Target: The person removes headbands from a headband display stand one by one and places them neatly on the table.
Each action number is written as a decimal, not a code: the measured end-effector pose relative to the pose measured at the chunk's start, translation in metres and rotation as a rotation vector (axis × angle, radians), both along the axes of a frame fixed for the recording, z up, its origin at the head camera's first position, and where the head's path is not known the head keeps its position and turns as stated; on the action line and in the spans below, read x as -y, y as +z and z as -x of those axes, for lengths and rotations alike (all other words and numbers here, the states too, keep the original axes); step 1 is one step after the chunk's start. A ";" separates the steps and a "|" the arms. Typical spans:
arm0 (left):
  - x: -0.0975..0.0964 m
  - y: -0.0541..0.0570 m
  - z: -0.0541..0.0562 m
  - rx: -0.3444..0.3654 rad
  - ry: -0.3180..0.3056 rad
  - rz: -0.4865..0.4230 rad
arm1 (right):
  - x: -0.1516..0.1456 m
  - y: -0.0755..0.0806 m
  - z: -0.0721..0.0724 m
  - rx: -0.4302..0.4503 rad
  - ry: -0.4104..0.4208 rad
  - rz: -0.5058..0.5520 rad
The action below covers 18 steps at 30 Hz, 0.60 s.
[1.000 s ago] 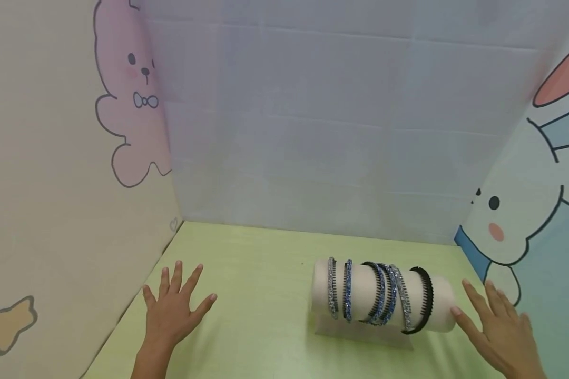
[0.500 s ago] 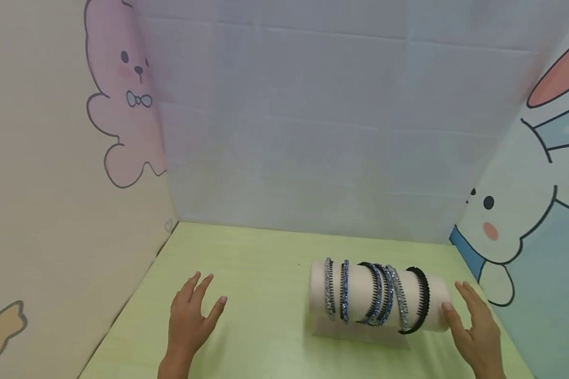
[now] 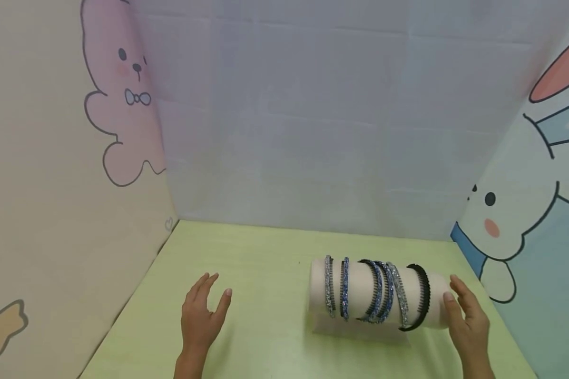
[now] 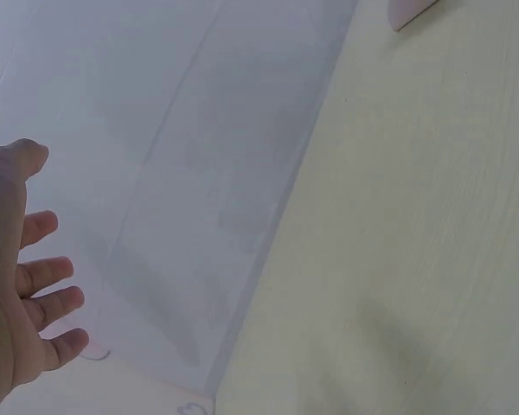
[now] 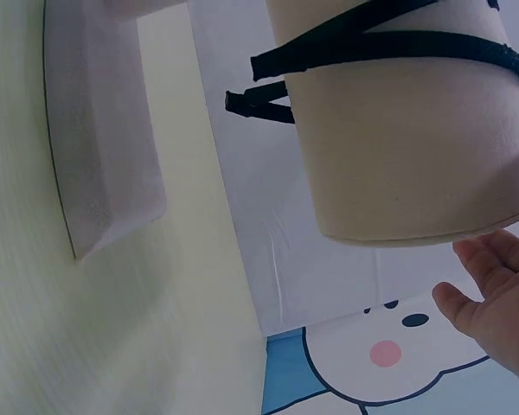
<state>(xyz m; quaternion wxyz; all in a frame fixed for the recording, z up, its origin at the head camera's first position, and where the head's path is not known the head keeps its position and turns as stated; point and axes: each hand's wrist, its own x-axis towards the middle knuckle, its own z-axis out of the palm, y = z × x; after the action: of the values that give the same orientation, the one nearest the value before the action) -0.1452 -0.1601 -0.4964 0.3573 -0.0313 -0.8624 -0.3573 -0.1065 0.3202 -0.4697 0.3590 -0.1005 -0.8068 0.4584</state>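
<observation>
A white padded cylinder (image 3: 360, 289) lies sideways on a low pale stand (image 3: 355, 330) at the right of the table. Around it sit several toothed headbands: a silver glittery one (image 3: 329, 287) at the left, a few blue glittery ones such as this headband (image 3: 345, 289), another silver headband (image 3: 400, 295), and a plain black headband (image 3: 425, 297) at the right. My right hand (image 3: 469, 321) is by the cylinder's right end, fingertips right at its rim in the right wrist view. My left hand (image 3: 201, 318), fingers loosely extended and holding nothing, hovers over the table's left part.
The pale green table (image 3: 261, 295) is enclosed by a whitish back sheet (image 3: 284, 131) and side walls. A pink bear (image 3: 128, 121) is printed on the left wall, a white rabbit (image 3: 517, 210) on the right. The right wall stands close beyond my right hand.
Both hands have moved inward, the left to the right and the right to the left toward the cylinder's end. Their spread fingers have drawn closer together. The headbands stay in place.
</observation>
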 end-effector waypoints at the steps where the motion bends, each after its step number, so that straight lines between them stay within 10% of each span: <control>1: -0.002 0.000 0.001 0.009 -0.002 -0.015 | 0.001 0.000 0.001 0.005 0.001 0.013; 18: -0.037 0.004 0.013 0.050 -0.141 -0.145 | 0.000 0.005 0.021 0.200 0.182 0.208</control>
<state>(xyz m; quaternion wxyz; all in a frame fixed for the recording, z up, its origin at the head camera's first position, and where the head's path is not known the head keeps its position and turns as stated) -0.1578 -0.1227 -0.4928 0.3108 -0.0571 -0.8385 -0.4439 -0.1276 0.3204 -0.4649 0.2217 -0.1087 -0.7926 0.5576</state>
